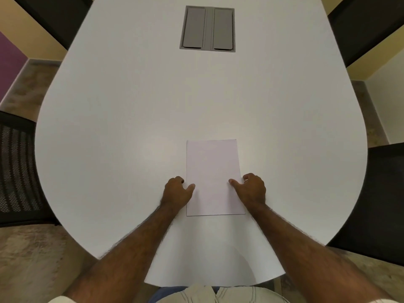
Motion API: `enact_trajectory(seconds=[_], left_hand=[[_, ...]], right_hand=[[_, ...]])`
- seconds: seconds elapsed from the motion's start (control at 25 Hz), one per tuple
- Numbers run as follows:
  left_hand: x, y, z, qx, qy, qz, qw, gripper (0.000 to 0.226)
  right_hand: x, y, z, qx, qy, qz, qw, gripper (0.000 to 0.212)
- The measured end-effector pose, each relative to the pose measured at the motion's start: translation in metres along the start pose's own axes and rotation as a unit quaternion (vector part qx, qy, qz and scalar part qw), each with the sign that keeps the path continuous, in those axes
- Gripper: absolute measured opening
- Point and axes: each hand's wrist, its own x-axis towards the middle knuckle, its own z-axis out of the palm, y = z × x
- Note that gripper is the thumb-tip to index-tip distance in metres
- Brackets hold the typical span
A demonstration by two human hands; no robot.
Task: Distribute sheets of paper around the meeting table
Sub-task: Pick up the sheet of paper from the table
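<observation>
A stack of white paper sheets [213, 171] lies flat on the white meeting table [131, 127], near the front edge in the middle. My left hand [177, 191] grips the stack's left edge, thumb on top of the paper. My right hand [251, 189] grips the right edge the same way, thumb pressed on the sheet and fingers curled at the side. The right edge of the top sheet bows slightly upward near my right hand.
A grey cable hatch [207, 29] with two lids is set into the table farther ahead. A black mesh chair [17, 169] stands at the left, another dark chair [384, 193] at the right, and more dark chairs at the far corners.
</observation>
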Motion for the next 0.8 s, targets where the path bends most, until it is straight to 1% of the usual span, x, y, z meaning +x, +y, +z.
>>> enact_trajectory(seconds=[0.12, 0.24, 0.32, 0.4, 0.56, 0.64, 0.8], left_hand=[[0.004, 0.000, 0.008, -0.040, -0.015, -0.026, 0.999, 0.052], [0.005, 0.001, 0.009, -0.086, -0.037, -0.058, 0.994, 0.052], [0.006, 0.001, 0.008, -0.105, -0.039, -0.072, 0.991, 0.049], [0.006, 0.001, 0.008, -0.113, -0.030, -0.075, 0.990, 0.043], [0.007, 0.001, 0.009, -0.130, -0.021, -0.083, 0.988, 0.035], [0.007, 0.000, 0.008, -0.131, -0.023, -0.086, 0.987, 0.034], [0.009, -0.002, 0.007, -0.123, -0.034, -0.090, 0.988, 0.035]], right_hand=[[0.009, -0.005, 0.009, 0.008, 0.018, 0.021, 1.000, 0.061], [0.013, -0.008, 0.015, 0.011, 0.011, 0.036, 0.999, 0.053], [0.013, -0.009, 0.015, 0.024, 0.011, 0.045, 0.999, 0.052], [0.012, -0.009, 0.015, 0.043, 0.013, 0.051, 0.998, 0.049], [0.008, -0.008, 0.017, 0.067, 0.034, 0.051, 0.996, 0.036], [0.005, -0.009, 0.017, 0.078, 0.048, 0.052, 0.994, 0.031], [0.000, -0.009, 0.014, 0.110, 0.056, 0.053, 0.991, 0.029]])
